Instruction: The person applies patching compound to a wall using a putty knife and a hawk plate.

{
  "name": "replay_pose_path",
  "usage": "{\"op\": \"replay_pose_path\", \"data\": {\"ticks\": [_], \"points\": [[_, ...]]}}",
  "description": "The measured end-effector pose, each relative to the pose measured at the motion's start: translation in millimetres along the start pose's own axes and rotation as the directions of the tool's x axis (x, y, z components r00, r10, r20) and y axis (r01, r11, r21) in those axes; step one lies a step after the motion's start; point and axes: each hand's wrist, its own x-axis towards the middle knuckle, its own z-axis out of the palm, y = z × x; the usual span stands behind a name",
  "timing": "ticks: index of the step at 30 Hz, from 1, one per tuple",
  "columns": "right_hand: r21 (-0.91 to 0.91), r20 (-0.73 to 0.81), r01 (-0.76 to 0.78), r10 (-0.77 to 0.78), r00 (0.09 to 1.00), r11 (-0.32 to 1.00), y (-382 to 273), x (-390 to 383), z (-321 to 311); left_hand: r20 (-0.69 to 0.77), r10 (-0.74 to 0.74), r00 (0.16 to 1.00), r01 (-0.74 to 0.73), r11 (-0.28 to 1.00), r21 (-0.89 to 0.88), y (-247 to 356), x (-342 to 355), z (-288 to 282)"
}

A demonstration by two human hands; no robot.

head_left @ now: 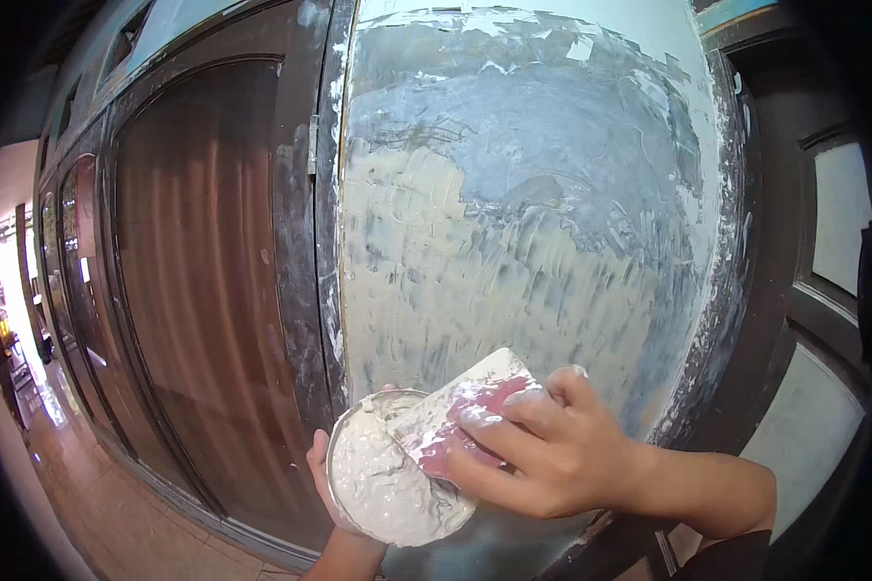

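Note:
My left hand (326,482) is closed round a round tub (331,455), with only the thumb, a fingertip and the wrist showing past its sides. Off-white putty (373,474) fills the tub, its surface thick and ridged. In my right hand (557,450) is a flat pinkish-red putty scraper (494,399), smeared with putty on its face and upper edge. The scraper's lower left edge lies over the tub and seems to touch the putty. White smears coat my right fingertips. Behind both hands stands a wall (533,136) with streaky cream putty (407,232) over its lower part.
Left of the wall is a dark wooden door frame (300,194) with a reddish-brown curtain (199,261) behind glass. A dark panelled door (814,310) stands at the right. Tiled floor (107,494) runs along the lower left toward a bright opening.

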Motion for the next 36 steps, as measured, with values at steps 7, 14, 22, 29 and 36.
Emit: {"op": "replay_pose_path", "data": {"ticks": [7,14,22,29,36], "points": [[-0.063,0.030,-0.037,0.039,0.999,0.997,13.4,7.3,2.7,-0.016,0.025,1.000,-0.025,1.000,0.002,6.5,6.2,-2.3],[0.274,-0.100,-0.376,0.415,0.904,0.885,110.1,37.2,-1.8,-0.193,0.042,0.980,-0.049,0.998,-0.033,21.7,8.1,-11.0],[0.247,-0.105,-0.653,0.690,0.716,0.716,211.9,66.9,14.9,-0.110,0.118,0.987,-0.122,0.992,-0.027,42.4,10.1,-11.4],[0.084,0.059,-0.806,0.804,0.591,0.586,223.1,60.8,48.3,-0.139,0.235,0.962,-0.225,0.971,0.083,68.0,5.9,-26.0],[-0.002,0.008,-0.805,0.805,0.593,0.593,217.9,59.2,54.0,-0.144,0.220,0.965,-0.207,0.973,0.102,69.7,9.4,-42.0]]}}
